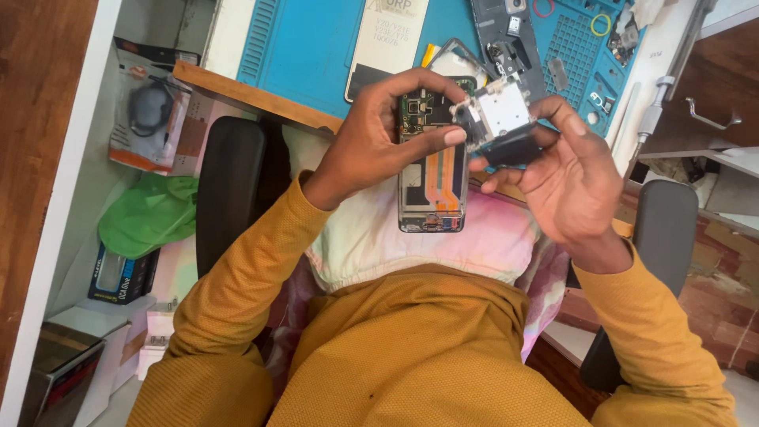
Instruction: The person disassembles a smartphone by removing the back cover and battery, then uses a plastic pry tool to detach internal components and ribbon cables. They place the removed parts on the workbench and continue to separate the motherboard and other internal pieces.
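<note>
Down over a mustard-yellow sweater (pixel 411 348) and a seated lap, armrests (pixel 229 186) of a dark chair on either side. Ahead, a wooden-edged tabletop (pixel 237 93) carrying a big blue work mat (pixel 304 43), with a pale phone back panel (pixel 387 39) lying on it and a grey phone frame (pixel 506 35) beside that. Off to the left, a green cloth (pixel 150 213) bunched on the floor beside small boxes (pixel 122 277).

Centre stage: an opened smartphone (pixel 432 186), back cover off, circuit board up top, orange flex cable running down the middle, lower end hanging free above the lap, just in front of the tabletop's edge. Left hand (pixel 371 146) clamped on its upper part, thumb across the board's lower edge, fingers (pixel 411 79) curled over the top — a firm hold.

Right hand (pixel 569 178) just beside, palm up, fingers half curled round a small black part (pixel 514 149) with a silvery shield plate (pixel 502 111) sitting above it, touching the phone's upper right corner. Whether plate and black part are one piece, cannot tell.

Smallest of all: coloured rings (pixel 599 24) and tiny bits scattered on the mat's far right.
</note>
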